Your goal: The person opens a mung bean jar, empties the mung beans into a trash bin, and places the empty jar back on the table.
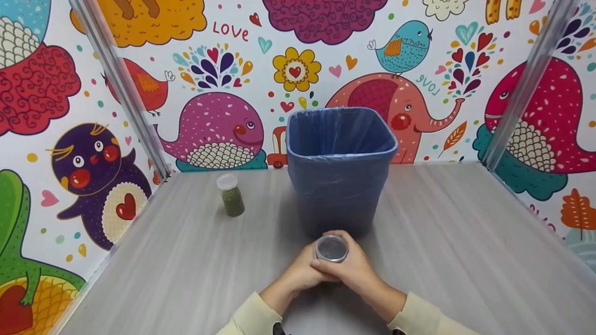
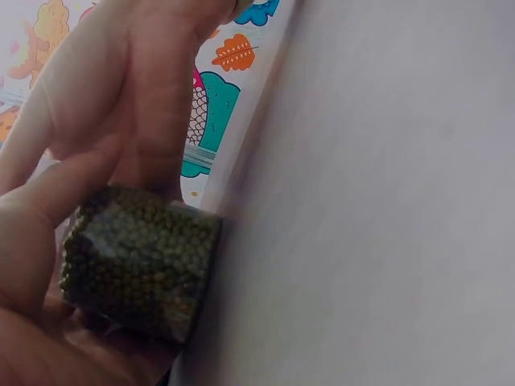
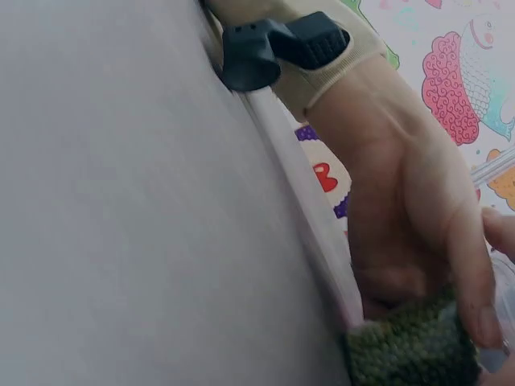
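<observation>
In the head view, both hands hold a clear jar (image 1: 331,248) in front of the bin, its round top facing up. My left hand (image 1: 301,266) grips its left side, and my right hand (image 1: 357,267) wraps the right side with the thumb across the near side. Green mung beans (image 2: 145,261) fill the lower part of the jar in the left wrist view, where its base is at or close to the tabletop. The right wrist view also shows the beans (image 3: 414,346) between the hands. Whether the lid is fully fastened I cannot tell.
A blue bin (image 1: 337,190) with a clear liner stands just beyond the hands. To its left, a second jar (image 1: 233,200) with a whitish lid and green contents stands upright on the grey table (image 1: 186,260). Patterned walls (image 1: 298,70) and metal posts (image 1: 121,88) enclose the table.
</observation>
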A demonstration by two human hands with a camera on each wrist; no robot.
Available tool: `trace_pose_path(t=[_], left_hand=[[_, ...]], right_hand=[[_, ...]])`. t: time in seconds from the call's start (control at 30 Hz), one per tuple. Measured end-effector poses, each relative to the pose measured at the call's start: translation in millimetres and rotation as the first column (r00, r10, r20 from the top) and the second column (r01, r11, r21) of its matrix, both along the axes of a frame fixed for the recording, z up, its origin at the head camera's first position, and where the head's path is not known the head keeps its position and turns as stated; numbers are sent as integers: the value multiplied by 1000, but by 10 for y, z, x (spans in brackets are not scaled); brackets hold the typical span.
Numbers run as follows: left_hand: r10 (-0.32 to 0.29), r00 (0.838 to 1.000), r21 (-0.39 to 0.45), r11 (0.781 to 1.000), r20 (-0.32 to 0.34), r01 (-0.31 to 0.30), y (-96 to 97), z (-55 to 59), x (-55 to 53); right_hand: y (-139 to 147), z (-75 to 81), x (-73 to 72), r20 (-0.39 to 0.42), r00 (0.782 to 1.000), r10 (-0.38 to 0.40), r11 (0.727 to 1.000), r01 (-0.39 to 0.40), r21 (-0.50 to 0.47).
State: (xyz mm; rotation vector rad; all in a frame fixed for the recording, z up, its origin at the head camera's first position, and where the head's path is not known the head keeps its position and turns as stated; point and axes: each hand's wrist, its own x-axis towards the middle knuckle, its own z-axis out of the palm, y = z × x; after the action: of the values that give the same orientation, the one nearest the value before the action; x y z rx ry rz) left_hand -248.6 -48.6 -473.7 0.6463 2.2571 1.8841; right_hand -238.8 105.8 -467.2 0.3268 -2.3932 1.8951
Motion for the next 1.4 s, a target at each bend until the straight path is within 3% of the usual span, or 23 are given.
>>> trace_pose_path(t=[0.23, 0.6, 1.0, 1.17, 1.4], left_hand=[[20, 1000, -45, 999, 8, -20, 6, 6, 10], [39, 999, -36, 999, -5, -39, 23, -1, 23], [22, 1000, -43, 999, -6, -22, 9, -5, 19], [-14, 1000, -19, 1000, 27, 14, 1, 3, 7], [-32, 999, -17, 999, 42, 32, -9, 14, 12]], right_hand=[[-64, -33, 35, -25, 999, -20, 996, 18, -84], [-68, -83, -15, -91, 996, -9, 996, 1, -86], [-29, -93, -38, -74, 995, 59, 996, -64, -65], [55, -80, -99, -61, 986, 157, 986, -160, -39], [182, -67, -202, -56, 939, 339, 940, -341, -26]])
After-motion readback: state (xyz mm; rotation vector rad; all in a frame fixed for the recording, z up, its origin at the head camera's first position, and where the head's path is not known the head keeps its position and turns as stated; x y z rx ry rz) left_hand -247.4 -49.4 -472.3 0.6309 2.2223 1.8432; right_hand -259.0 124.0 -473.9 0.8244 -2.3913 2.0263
